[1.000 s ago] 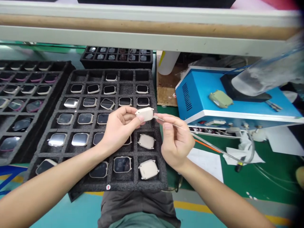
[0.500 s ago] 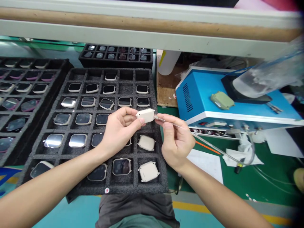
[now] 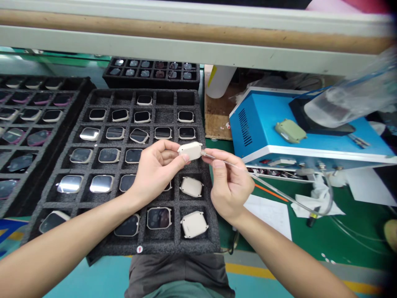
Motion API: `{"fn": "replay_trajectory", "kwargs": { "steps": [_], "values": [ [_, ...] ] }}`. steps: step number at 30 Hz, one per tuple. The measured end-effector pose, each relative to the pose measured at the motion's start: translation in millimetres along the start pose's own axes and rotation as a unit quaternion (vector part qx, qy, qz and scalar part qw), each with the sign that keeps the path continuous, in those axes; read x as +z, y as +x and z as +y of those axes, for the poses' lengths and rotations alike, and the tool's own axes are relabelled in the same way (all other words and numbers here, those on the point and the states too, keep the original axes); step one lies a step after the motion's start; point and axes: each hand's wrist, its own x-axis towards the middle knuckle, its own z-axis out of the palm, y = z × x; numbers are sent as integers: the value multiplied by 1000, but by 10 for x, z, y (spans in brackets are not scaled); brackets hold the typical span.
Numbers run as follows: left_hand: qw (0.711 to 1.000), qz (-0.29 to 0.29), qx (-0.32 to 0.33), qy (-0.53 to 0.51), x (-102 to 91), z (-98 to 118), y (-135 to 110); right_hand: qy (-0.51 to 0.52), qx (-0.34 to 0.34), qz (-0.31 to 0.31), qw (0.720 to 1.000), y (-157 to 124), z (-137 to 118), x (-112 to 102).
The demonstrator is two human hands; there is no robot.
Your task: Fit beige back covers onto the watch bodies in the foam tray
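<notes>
My left hand [image 3: 155, 167] pinches a cream-coloured watch case [image 3: 190, 150] by its edges, held above the black foam tray [image 3: 173, 244]. Just to its right, my right hand [image 3: 228, 182] is closed on a thin clear tube [image 3: 266, 184] whose tip touches the case's right side. From there the tube trails right and down across the green mat. In the tray's right column, two cream cases [image 3: 191, 186] [image 3: 194, 224] lie face down below my hands. Most other cells hold watch cases with their glass screens up.
A blue metal box [image 3: 266, 124] stands to the right with a greenish case [image 3: 290, 130] on top. More black trays [image 3: 27, 120] [image 3: 151, 72] of watch cases lie left and behind. White papers [image 3: 273, 213], a cloth and a white bottle [image 3: 218, 80] sit on the green mat. A shelf beam runs overhead.
The view shifted slightly a second ago. Both hands have kept the case and the tube tip together, almost still.
</notes>
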Motion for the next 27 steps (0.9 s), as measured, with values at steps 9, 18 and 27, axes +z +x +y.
{"fn": "replay_trajectory", "kwargs": {
  "steps": [9, 18, 27],
  "values": [
    [1000, -3, 4, 8, -5, 6, -10, -2, -6, 1, 1000, 6, 2, 7],
    [1000, -3, 6, 24, 6, 18, -19, 10, -9, -5, 1000, 1, 14, 2],
    [999, -7, 13, 32, 13, 37, -9, 14, -8, -10, 1000, 2, 19, -1]
  ]
}}
